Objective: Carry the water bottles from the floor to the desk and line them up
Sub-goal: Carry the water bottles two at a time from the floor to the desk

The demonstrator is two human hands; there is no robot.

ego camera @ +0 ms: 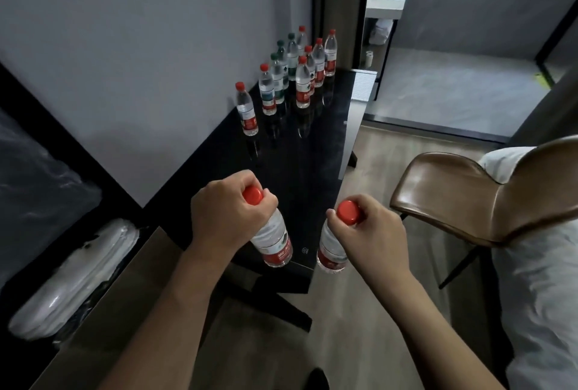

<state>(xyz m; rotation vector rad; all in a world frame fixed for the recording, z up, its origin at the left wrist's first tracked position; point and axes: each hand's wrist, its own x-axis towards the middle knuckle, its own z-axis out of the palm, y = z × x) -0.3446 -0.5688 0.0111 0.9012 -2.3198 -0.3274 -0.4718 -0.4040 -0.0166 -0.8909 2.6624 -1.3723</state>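
While ten water bottles stand in two rows at the far end of a glossy black bench against a grey wall, the left hand and right hand each grip a red-capped bottle by its neck above the bench's near end. A brown chair stands to the right on the wood floor.

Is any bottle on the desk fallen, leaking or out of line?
Nothing stands out. The bottles on the desk all stand upright and capped in two rough rows; no spill shows. The left hand and right hand each hold one more.
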